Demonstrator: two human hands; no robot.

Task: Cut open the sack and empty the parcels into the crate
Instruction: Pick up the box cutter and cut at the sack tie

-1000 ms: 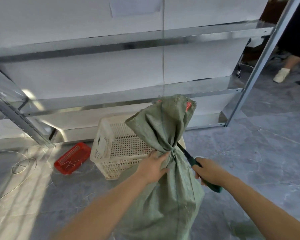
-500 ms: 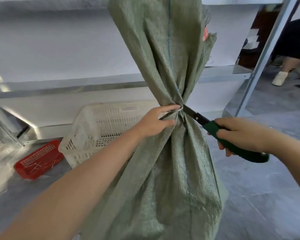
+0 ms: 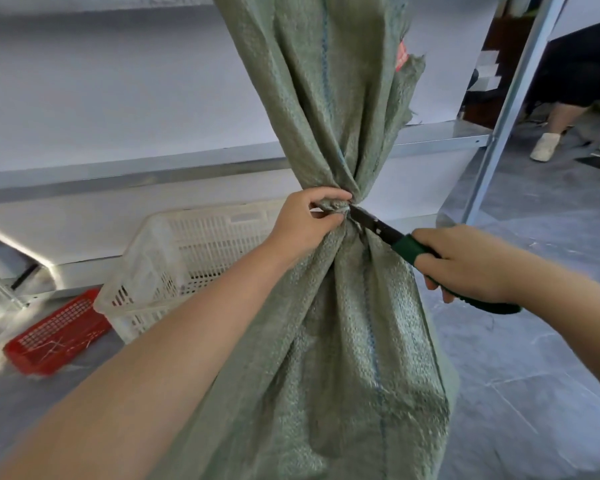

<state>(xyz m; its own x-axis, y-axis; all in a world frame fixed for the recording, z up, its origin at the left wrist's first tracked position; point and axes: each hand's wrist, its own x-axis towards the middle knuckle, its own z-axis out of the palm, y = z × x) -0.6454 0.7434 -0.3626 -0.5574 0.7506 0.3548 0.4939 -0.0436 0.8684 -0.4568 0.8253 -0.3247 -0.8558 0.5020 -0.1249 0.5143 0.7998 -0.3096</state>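
Observation:
A green woven sack stands upright in front of me, tied at a narrow neck with its loose top rising out of the frame. My left hand pinches the sack's neck from the left. My right hand grips a green-handled knife, whose dark blade touches the neck from the right. A white slatted plastic crate sits on the floor behind the sack, to the left. No parcels show; the sack hides its contents.
A red plastic tray lies on the grey tiled floor left of the crate. Metal shelving runs along the back, with an upright post at the right. Another person's leg and white shoe are at the far right.
The view has closed in on the sack, whose top now leaves the frame. My left hand has shifted from a full grasp to a pinch at the neck; the knife stays at the tie.

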